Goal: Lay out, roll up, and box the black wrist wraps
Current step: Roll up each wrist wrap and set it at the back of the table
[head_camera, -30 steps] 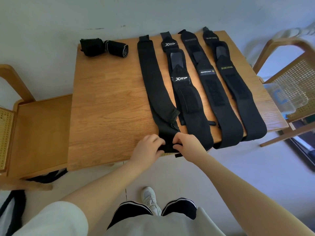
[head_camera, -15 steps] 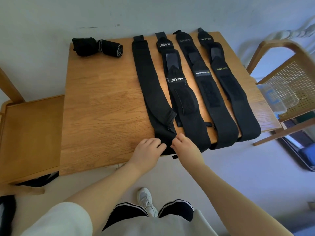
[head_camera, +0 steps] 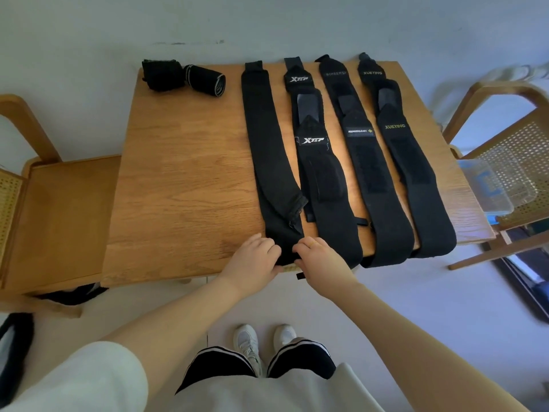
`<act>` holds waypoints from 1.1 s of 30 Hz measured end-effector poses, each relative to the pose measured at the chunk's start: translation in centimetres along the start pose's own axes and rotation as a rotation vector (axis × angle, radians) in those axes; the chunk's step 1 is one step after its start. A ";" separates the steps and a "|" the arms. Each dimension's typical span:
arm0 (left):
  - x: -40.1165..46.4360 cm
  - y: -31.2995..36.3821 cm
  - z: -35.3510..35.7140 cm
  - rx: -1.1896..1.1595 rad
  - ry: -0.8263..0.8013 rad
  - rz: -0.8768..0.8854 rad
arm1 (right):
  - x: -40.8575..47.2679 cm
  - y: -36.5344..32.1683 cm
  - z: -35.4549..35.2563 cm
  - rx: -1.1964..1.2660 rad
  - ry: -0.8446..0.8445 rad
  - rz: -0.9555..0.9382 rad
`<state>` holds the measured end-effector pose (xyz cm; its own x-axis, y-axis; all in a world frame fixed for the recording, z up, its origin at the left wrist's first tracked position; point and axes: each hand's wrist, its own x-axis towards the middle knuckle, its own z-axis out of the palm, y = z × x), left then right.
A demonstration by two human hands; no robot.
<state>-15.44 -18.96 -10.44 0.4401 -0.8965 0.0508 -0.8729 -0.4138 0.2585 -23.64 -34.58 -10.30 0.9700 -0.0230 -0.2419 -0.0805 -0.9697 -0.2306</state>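
Fingers (head_camera: 274,248) of both hands pinch near end | plain wrap (head_camera: 267,162) (leftmost strip) between them, table edge (head_camera: 166,272)

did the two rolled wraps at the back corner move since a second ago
No. The rolled wraps sit at the same far left corner of the table; only the camera shifted.

A wooden table (head_camera: 184,179) is seen at the centre, flanked at nine o'clock by a wooden chair (head_camera: 59,209) with cane panelling and at three o'clock by a second cane chair (head_camera: 523,138), while white shoes (head_camera: 261,343) are seen at six o'clock on the pale floor (head_camera: 416,292).
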 end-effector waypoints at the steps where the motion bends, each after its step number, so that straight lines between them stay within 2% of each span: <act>1: 0.1 0.1 -0.1 0.002 0.000 -0.011 | 0.1 0.1 0.1 0.004 -0.016 -0.011; 5: 0.0 0.7 -0.1 0.014 -0.038 -0.074 | 0.5 0.5 -0.1 -0.013 -0.068 -0.055; 9: 0.1 1.2 -0.3 0.010 -0.103 -0.142 | 0.4 1.0 -0.8 0.126 -0.037 -0.046; 14: 0.3 1.6 -0.8 0.053 -0.183 -0.195 | 0.6 1.4 -1.4 0.181 -0.072 -0.066; 16: 0.5 1.4 -0.5 -0.002 -0.132 -0.234 | 1.0 1.4 -1.6 0.219 -0.090 -0.040; 19: 0.8 1.4 -0.8 -0.086 -0.192 -0.343 | 1.7 0.8 -1.7 0.260 -0.071 0.060; 22: 0.7 1.4 -0.3 -0.006 -0.161 -0.300 | 1.8 0.1 -1.8 0.302 -0.016 0.178; 26: 0.8 1.4 0.0 0.020 -0.112 -0.297 | 1.2 -0.3 -1.0 0.122 0.062 0.136; 30: 1.8 2.0 -0.1 0.054 -0.060 -0.351 | 1.0 0.4 -0.8 -0.136 0.142 -0.090; 33: 2.2 2.4 -0.5 0.115 -0.070 -0.374 | 0.7 1.5 -1.0 -0.301 0.127 -0.217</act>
<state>-16.43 -21.82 -9.24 0.7200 -0.6877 -0.0929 -0.6749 -0.7251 0.1370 -22.84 -36.32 -9.93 0.9793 0.1791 -0.0946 0.1823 -0.9829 0.0273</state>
